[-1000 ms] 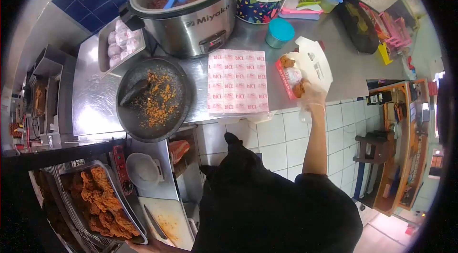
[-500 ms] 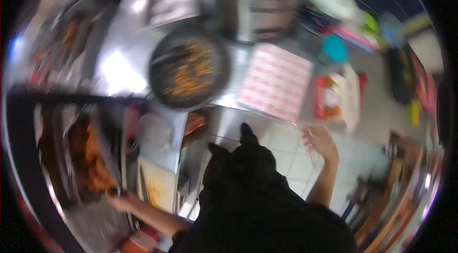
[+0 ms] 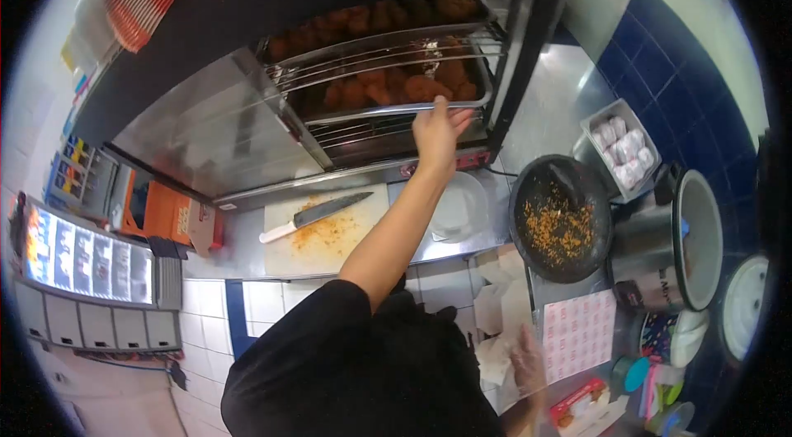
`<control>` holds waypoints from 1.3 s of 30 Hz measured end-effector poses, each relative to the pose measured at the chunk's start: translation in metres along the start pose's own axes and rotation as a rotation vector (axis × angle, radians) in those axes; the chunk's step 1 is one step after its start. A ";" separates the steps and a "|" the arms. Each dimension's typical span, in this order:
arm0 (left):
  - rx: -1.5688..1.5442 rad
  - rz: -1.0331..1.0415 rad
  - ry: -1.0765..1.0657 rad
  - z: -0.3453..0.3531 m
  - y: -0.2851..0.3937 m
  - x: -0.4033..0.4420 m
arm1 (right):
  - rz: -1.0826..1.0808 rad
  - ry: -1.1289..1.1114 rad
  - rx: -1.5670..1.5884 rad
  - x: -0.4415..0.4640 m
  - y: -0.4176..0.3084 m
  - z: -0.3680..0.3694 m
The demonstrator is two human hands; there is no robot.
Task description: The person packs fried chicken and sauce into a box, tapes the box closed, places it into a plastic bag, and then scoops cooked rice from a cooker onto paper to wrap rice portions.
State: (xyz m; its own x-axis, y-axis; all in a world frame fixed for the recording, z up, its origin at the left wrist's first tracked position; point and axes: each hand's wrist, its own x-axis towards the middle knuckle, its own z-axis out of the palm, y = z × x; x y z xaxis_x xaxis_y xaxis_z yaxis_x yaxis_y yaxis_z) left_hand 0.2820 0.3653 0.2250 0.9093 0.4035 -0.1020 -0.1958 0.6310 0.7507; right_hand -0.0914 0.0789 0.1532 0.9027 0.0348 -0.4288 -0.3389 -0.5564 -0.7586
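My left hand (image 3: 437, 136) reaches into a glass-fronted food warmer. Its thumb lies over the front rim of a metal tray (image 3: 388, 110), with the fingers at the rim's underside. Pieces of fried chicken (image 3: 427, 89) lie on this tray. A second tray of fried food (image 3: 355, 22) sits on the rack above. Low at the right, my right hand (image 3: 528, 361) hangs beside a sheet of red-and-white patterned paper (image 3: 579, 334). Its fingers are spread and slightly blurred, with nothing visible held in them.
A knife (image 3: 318, 215) lies on a crumb-covered cutting board (image 3: 363, 249) below the warmer. To the right stand a black pan (image 3: 528, 231) with brown bits, a tray of wrapped items (image 3: 631, 190) and a large cooker (image 3: 648, 260). An orange box (image 3: 169, 210) is at left.
My view has turned left toward the warmer. My left hand has gone from the warmer's door edge to the tray rim inside. My right hand stays low near the counter.
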 end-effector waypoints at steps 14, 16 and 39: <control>0.928 -0.066 -0.861 -0.214 0.080 -0.090 | -0.079 -0.744 1.589 0.156 -0.172 0.152; 0.982 -0.075 -0.744 -0.254 0.092 -0.104 | 0.022 -0.987 1.568 0.170 -0.184 0.175; 1.856 0.311 -0.415 -0.545 0.188 -0.056 | 0.426 -0.564 0.924 0.279 -0.183 0.342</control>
State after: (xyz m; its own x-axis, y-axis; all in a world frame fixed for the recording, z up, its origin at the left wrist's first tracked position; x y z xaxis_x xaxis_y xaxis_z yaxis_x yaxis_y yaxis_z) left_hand -0.0057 0.8227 0.0158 0.9967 0.0106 0.0805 -0.0215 -0.9216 0.3876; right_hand 0.1321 0.4742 0.0050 0.5018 0.4849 -0.7163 -0.8606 0.1967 -0.4697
